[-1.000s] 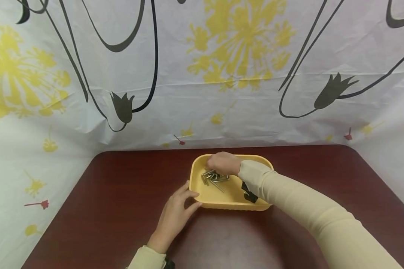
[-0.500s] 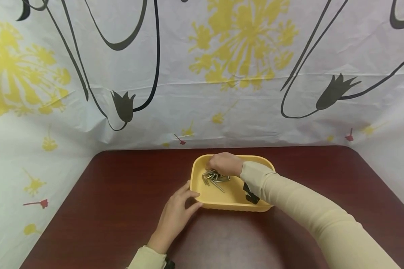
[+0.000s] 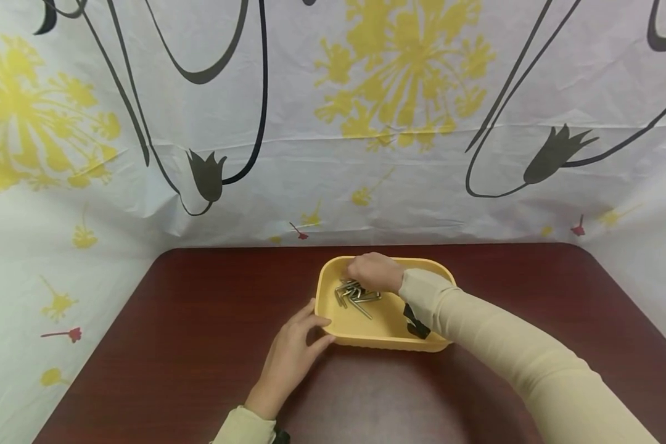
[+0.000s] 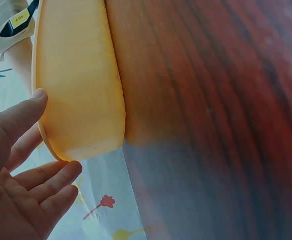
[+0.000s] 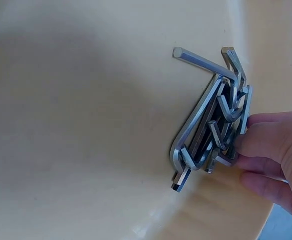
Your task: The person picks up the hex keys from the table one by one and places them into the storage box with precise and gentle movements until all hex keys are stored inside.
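Note:
A yellow plastic tray stands on the table, holding a tangled pile of silver hex keys near its left side. My left hand grips the tray's near left corner, thumb on the outer wall and a finger over the rim; in the left wrist view that hand shows from the palm side. Inside the tray, my right hand reaches to the far edge of the pile. The right wrist view has its fingers pinching at a hex key there, their tips partly hidden behind the metal.
The dark red wooden table extends on both sides of the tray. Behind it hangs a white sheet printed with yellow flowers and dark stems. A black wrist device sits on the right sleeve, over the tray.
The view shifts slightly, so everything sits a little further right and lower in the picture. Both hands and the hex keys otherwise look the same.

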{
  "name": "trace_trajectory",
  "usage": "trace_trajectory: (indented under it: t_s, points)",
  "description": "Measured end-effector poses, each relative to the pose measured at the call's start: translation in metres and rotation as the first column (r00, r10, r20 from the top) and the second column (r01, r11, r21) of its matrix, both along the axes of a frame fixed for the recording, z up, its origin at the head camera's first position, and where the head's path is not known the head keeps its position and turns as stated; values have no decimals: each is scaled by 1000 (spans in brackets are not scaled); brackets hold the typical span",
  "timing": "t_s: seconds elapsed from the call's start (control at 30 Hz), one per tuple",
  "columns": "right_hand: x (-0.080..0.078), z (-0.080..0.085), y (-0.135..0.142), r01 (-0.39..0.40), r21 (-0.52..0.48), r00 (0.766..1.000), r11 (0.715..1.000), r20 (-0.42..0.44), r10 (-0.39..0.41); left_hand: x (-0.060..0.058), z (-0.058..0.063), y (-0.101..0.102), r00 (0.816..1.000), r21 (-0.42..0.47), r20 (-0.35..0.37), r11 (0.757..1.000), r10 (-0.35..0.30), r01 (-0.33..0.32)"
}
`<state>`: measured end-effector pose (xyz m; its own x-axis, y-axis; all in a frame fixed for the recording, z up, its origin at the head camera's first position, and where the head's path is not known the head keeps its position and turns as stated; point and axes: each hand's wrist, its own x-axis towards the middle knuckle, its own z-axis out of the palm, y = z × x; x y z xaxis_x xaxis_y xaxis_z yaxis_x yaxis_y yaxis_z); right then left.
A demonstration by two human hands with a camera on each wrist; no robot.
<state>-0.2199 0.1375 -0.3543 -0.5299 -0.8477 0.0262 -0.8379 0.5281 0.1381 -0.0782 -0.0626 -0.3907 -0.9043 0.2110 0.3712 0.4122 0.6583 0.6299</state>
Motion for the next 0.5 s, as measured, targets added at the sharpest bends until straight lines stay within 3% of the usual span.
trace_trajectory:
  t_s: [0.5]
  points:
    - [10, 7, 9, 22, -7, 999, 1000, 25, -22, 5, 0, 3, 999, -33, -34, 999, -19, 18]
